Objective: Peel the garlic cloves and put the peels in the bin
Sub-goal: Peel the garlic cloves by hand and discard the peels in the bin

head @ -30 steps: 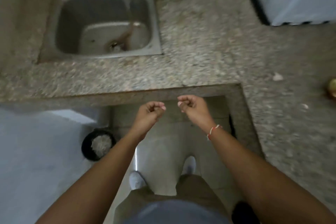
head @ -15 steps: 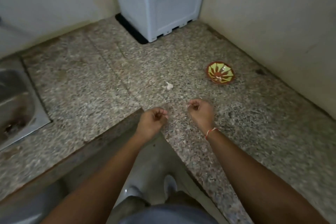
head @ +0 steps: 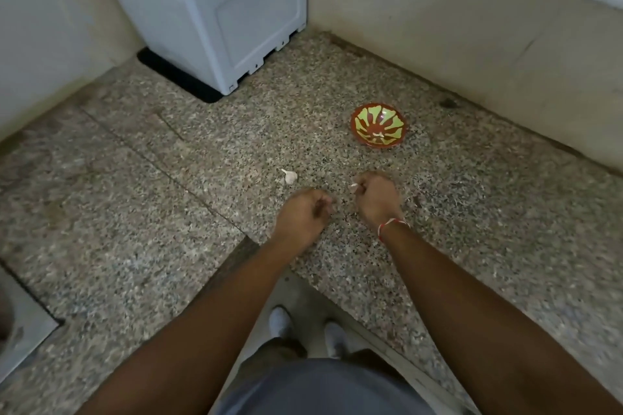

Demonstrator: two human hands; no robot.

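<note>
The left hand (head: 301, 212) is curled up with nothing seen in it. The right hand (head: 376, 199) pinches a small white bit (head: 354, 186). A garlic clove (head: 289, 176) lies on the counter (head: 168, 212) at 11 o'clock from the left hand. A bowl (head: 378, 125) sits at 12 o'clock from the right hand.

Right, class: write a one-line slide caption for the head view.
Both hands, left hand and right hand, hover curled over the granite counter near a garlic clove and patterned bowl.
</note>
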